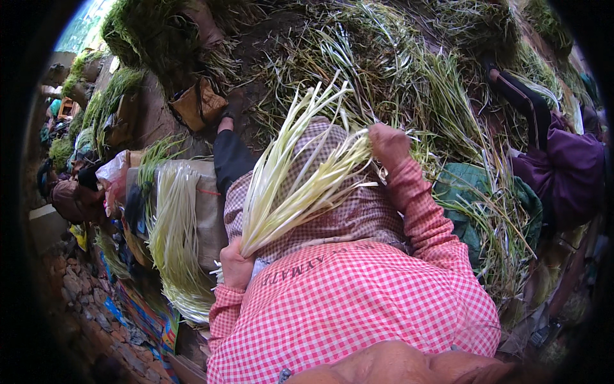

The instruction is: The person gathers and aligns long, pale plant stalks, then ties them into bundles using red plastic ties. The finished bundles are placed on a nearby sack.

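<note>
A bunch of pale yellow-green stalks (pixel 273 192), perhaps garlic chives, fans out over my lap. Its gathered lower end is gripped in my left hand (pixel 237 264), close to my left hip. Stalks on the right of the fan reach up to my right hand (pixel 389 144), whose fingers are curled in around their tips. The other stalks spread upward and hang free above my checked lap cloth (pixel 316 144). Beside my left arm, a long bundle of similar pale stalks (pixel 175 216) drapes over a grey block (pixel 208 211).
Loose green leaves (pixel 383 62) litter the ground ahead. A dark green sack (pixel 460 201) under leaves lies at my right. Another person in purple clothing (pixel 561 168) sits at the far right, and one in brown (pixel 76 197) is at the left. A brown basket (pixel 199 105) stands ahead left.
</note>
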A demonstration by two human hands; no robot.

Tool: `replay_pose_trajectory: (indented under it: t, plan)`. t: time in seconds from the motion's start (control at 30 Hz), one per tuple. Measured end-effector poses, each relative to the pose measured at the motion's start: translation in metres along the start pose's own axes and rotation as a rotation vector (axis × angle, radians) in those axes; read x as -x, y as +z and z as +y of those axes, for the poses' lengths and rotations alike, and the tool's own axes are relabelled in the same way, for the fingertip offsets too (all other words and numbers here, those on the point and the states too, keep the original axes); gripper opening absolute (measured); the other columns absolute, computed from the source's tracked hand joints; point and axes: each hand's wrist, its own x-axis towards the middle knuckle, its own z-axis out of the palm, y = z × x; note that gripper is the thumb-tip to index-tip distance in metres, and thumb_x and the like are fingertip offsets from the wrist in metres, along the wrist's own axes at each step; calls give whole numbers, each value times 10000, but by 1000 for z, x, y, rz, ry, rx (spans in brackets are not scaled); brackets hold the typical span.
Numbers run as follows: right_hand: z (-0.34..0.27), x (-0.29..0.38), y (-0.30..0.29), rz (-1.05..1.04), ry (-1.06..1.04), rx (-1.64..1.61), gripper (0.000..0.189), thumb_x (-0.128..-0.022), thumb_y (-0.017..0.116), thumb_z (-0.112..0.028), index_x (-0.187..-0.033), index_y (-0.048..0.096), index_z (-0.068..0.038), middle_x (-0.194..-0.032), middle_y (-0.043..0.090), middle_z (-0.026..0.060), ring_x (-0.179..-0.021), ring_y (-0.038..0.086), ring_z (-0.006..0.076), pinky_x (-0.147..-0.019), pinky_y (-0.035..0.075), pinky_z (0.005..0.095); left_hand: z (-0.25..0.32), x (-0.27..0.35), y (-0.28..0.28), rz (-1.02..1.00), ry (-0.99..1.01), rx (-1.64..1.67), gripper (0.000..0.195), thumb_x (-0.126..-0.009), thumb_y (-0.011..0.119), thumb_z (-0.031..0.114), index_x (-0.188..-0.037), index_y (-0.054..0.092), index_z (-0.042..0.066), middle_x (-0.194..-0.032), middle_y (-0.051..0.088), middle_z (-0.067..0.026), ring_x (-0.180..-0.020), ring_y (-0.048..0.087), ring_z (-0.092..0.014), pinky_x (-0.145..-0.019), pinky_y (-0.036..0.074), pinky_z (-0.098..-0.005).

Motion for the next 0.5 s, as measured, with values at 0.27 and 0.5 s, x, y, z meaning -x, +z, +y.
replay_pose_trajectory:
  t: [0.27, 0.5]
  plan:
    - [2, -35, -75, 254, 179, -154, 460, -862, 735, -183, -1283, 554, -149, -854, 705, 74, -674, 688, 186, -554, 544, 321, 7, -2, -2, 23, -6, -72, 148, -728, 737, 55, -804, 612, 34, -722, 621, -191, -680, 632, -398, -582, 475, -430]
    - [-99, -61, -71, -85, -485, -346, 141, -813, 722, -128, -946, 708, -85, -917, 693, 96, -672, 672, 236, -544, 541, 320, 11, -2, -3, 67, 1, -41, 163, -718, 745, 52, -836, 633, 34, -733, 633, -191, -684, 642, -392, -587, 485, -418]
